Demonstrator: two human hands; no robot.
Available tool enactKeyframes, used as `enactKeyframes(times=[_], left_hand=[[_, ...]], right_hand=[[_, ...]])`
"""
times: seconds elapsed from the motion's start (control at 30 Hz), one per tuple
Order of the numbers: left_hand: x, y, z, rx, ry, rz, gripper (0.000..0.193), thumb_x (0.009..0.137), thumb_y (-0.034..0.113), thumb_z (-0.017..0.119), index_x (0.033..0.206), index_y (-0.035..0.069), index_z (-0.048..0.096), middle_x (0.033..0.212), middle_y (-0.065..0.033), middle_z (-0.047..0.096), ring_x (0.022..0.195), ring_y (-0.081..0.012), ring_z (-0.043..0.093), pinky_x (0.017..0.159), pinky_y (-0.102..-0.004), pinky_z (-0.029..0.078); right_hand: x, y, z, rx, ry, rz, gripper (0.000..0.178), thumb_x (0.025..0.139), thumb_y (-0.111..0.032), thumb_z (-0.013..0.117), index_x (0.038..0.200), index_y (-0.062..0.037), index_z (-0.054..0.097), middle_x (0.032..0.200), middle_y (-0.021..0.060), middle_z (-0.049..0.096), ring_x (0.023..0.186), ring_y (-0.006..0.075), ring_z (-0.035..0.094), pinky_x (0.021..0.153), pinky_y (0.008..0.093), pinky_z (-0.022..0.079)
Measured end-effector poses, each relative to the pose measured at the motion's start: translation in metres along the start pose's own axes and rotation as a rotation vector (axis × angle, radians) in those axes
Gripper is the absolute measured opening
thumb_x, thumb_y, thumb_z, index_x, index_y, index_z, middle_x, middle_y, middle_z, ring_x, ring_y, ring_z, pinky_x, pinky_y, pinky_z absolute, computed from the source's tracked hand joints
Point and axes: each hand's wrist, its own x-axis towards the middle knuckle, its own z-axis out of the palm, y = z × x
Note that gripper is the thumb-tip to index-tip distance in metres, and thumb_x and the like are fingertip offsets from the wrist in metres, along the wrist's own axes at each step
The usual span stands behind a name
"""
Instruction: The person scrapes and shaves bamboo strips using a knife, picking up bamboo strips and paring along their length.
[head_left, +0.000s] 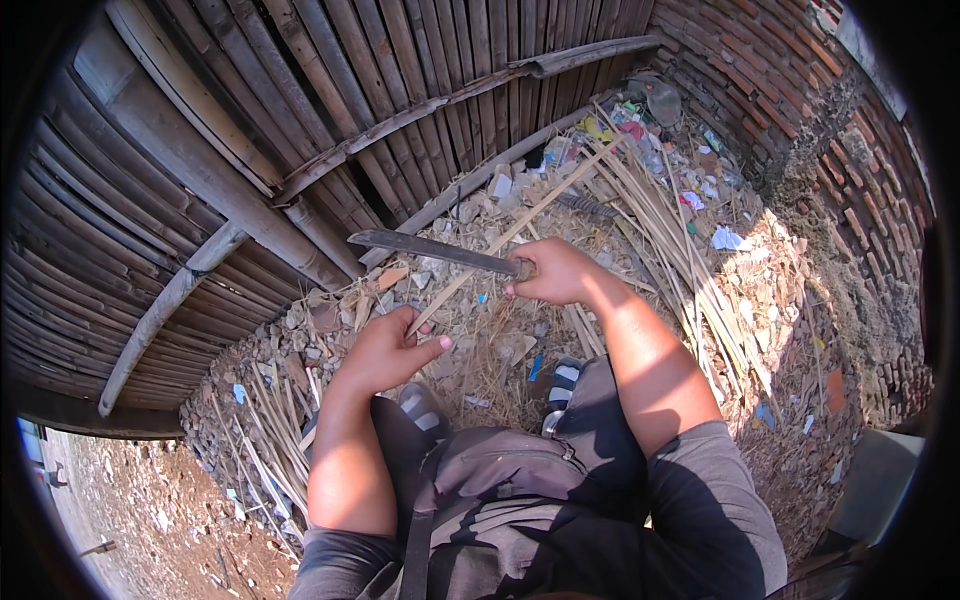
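Observation:
My right hand is closed round the handle of a machete, and its long dark blade points to the left. A long, pale bamboo strip slants from my left hand up toward the far right. The near end of that strip lies in the curled fingers of my left hand, whose thumb sticks out to the right. The blade crosses over the strip between my two hands. Whether blade and strip touch, I cannot tell.
More bamboo strips lie in a heap on the right, others at lower left. Rubble and litter cover the ground. A bamboo slat wall closes off the far left, a brick wall the right. My sandalled feet are below my hands.

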Motion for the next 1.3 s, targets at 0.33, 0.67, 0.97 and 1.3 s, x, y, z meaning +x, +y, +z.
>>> enactKeyframes(times=[0.33,0.67,0.97,1.3], left_hand=[[-0.002,0.007,-0.002,0.028,0.002,0.000,0.051,0.083,0.046,0.085,0.100,0.002,0.066,0.072,-0.0069,0.060,0.067,-0.0176,0.058,0.062,-0.0347,0.048],[-0.005,0.022,-0.006,0.157,-0.001,-0.026,0.047,0.087,0.039,0.083,0.104,-0.002,0.067,0.080,-0.0078,0.065,0.074,-0.0151,0.060,0.066,-0.0334,0.049],[-0.004,0.016,-0.006,0.186,0.010,-0.015,0.048,0.087,0.042,0.082,0.101,-0.001,0.067,0.077,-0.0085,0.064,0.071,-0.0174,0.060,0.065,-0.0356,0.048],[-0.003,0.017,-0.004,0.215,0.017,-0.004,0.049,0.086,0.044,0.082,0.099,-0.001,0.067,0.073,-0.0097,0.062,0.069,-0.0196,0.060,0.064,-0.0377,0.048]], right_hand=[[0.001,0.004,-0.003,-0.041,-0.011,0.077,0.049,0.079,-0.040,0.083,0.117,-0.0102,0.073,0.096,0.0189,0.074,0.095,0.0371,0.071,0.085,0.0466,0.054],[0.007,0.023,0.001,-0.024,-0.013,0.119,0.045,0.079,-0.037,0.082,0.114,-0.0096,0.074,0.101,0.0206,0.073,0.098,0.0383,0.070,0.086,0.0454,0.054],[0.008,0.015,0.002,-0.062,-0.030,0.129,0.049,0.080,-0.040,0.081,0.117,-0.0087,0.073,0.103,0.0226,0.073,0.100,0.0399,0.070,0.089,0.0460,0.054],[0.007,0.016,0.002,-0.077,-0.016,0.096,0.051,0.079,-0.039,0.082,0.117,-0.0072,0.073,0.104,0.0231,0.073,0.101,0.0400,0.070,0.089,0.0464,0.054]])
